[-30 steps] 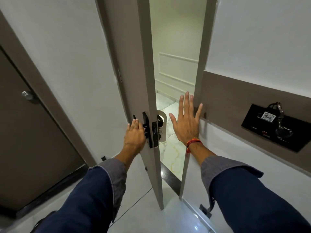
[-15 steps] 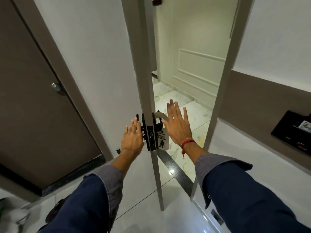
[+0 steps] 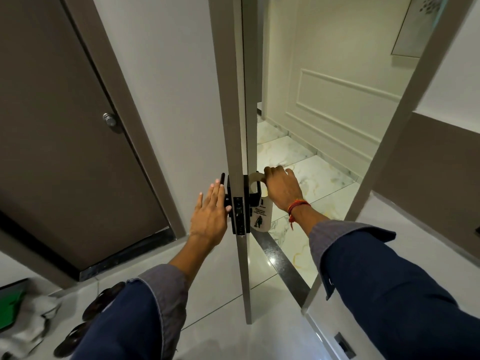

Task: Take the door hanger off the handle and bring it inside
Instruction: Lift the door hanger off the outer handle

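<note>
a: where's the door hanger (image 3: 260, 211)?
b: looped on the outer handle (image 3: 255, 189), just left of the right hand (image 3: 281, 187), whose fingers grip its top.
a: and the left hand (image 3: 211, 214)?
b: open, fingers flat against the inner handle

Door hanger (image 3: 261, 216): small print, unreadable.

Setting: hotel-type room entrance. Evidence: white printed card door hanger (image 3: 261, 214) on black lever handle (image 3: 255, 189) of taupe door (image 3: 235, 100); glossy marble-patterned floor tiles (image 3: 311, 172) and cream panelled wall (image 3: 337, 100) beyond; second brown door (image 3: 65, 152) at left.
</note>
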Available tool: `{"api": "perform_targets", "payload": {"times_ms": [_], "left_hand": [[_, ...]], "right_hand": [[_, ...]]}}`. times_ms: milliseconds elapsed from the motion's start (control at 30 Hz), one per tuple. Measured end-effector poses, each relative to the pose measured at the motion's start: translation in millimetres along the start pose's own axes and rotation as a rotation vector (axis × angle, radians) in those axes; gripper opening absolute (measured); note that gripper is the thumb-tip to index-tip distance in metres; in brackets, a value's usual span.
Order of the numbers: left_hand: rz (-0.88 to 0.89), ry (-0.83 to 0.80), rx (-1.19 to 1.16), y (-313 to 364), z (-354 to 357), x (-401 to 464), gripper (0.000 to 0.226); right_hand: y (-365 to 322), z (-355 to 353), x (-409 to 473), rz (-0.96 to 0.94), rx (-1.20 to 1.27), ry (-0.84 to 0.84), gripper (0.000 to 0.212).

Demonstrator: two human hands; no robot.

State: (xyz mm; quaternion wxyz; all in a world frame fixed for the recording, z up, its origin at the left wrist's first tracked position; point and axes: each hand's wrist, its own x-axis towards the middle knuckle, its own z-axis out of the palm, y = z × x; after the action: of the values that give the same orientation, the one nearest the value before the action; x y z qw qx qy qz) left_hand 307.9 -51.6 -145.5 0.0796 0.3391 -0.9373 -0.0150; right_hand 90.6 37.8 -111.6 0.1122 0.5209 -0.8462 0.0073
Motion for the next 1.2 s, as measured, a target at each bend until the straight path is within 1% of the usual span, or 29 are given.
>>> {"api": "perform_targets", "payload": {"times_ms": [67, 167, 233, 400, 567, 633, 667, 700, 733, 767, 800, 833, 867, 900, 967, 1000, 1067, 1133, 1167, 1200], "left_hand": [[0.0, -0.001, 0.004, -3, 1, 0, 0.065], [0.002, 0.003, 0.017, -6, 1, -1, 0.064], [0.004, 0.005, 0.031, -8, 1, 0, 0.065], [0.025, 0.021, 0.055, -12, 7, 3, 0.067], [0.052, 0.045, 0.047, -7, 7, 6, 0.067], [0.09, 0.115, -0.002, 4, -8, 1, 0.078], [0.092, 0.18, -0.049, 10, -17, -3, 0.088], [0.087, 0.261, -0.094, 16, -27, -6, 0.093], [0.089, 0.35, -0.119, 21, -36, -10, 0.089], [0.107, 0.448, -0.13, 27, -43, -14, 0.079], [0.16, 0.523, -0.152, 36, -47, -18, 0.073], [0.232, 0.578, -0.173, 47, -49, -22, 0.075], [0.318, 0.597, -0.199, 61, -50, -25, 0.08], [0.394, 0.582, -0.221, 75, -49, -28, 0.081], [0.512, 0.452, -0.238, 104, -42, -33, 0.075], [0.538, 0.353, -0.236, 117, -37, -35, 0.073], [0.548, 0.159, -0.255, 138, -28, -35, 0.076], [0.591, 0.035, -0.283, 163, -20, -40, 0.077], [0.602, 0.023, -0.307, 171, -14, -40, 0.07], [0.646, 0.016, -0.356, 183, -10, -46, 0.056]], "right_hand": [[-1, -1, 9, 0.011, 0.033, 0.006, 0.021], [0, 1, 23, 0.03, 0.09, 0.027, 0.029], [1, 2, 30, 0.055, 0.123, 0.036, 0.029], [3, 6, 42, 0.097, 0.172, 0.052, 0.024], [5, 1, 35, 0.152, 0.18, 0.09, 0.016], [7, -6, 26, 0.205, 0.226, 0.127, 0.016], [9, -10, 20, 0.231, 0.257, 0.143, 0.017], [13, -15, 13, 0.246, 0.282, 0.164, 0.019], [18, -21, 5, 0.257, 0.303, 0.185, 0.022], [22, -28, -3, 0.269, 0.334, 0.213, 0.027], [27, -35, -14, 0.297, 0.37, 0.244, 0.033], [31, -43, -23, 0.326, 0.403, 0.275, 0.037], [36, -51, -33, 0.366, 0.424, 0.31, 0.038], [40, -59, -40, 0.404, 0.442, 0.339, 0.036], [46, -73, -59, 0.492, 0.478, 0.397, 0.033], [48, -80, -69, 0.539, 0.503, 0.425, 0.034], [51, -93, -90, 0.636, 0.569, 0.503, 0.038], [53, -103, -122, 0.727, 0.614, 0.597, 0.036], [52, -106, -133, 0.747, 0.624, 0.623, 0.033], [56, -108, -155, 0.776, 0.609, 0.636, 0.032]]}}
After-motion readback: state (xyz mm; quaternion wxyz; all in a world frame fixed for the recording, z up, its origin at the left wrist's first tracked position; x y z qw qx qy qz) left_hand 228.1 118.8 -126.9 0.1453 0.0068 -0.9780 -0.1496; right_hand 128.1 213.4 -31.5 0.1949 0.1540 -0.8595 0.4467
